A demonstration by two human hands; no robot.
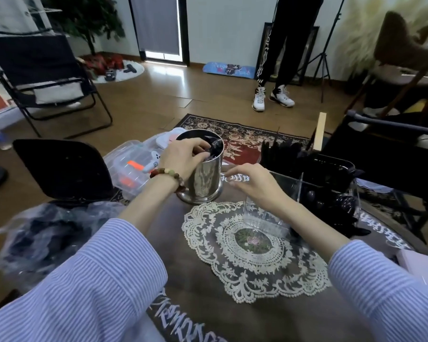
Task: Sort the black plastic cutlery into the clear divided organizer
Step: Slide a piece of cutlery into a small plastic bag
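A shiny metal canister (204,178) stands on the table and holds black plastic cutlery (214,147). My left hand (183,156) reaches into its mouth, fingers curled round black pieces inside. My right hand (253,185) hovers to the right of the canister, fingers bent and relaxed, holding nothing, just above the near-left corner of the clear divided organizer (299,191). Several black utensils (282,151) stand upright in the organizer's far part and more black pieces (331,206) lie in its right part.
A white lace doily (252,253) lies on the dark tablecloth in front of me. A clear plastic box (131,169) sits left of the canister, a crumpled plastic bag (47,238) at the near left. A person's legs (277,70) stand across the room.
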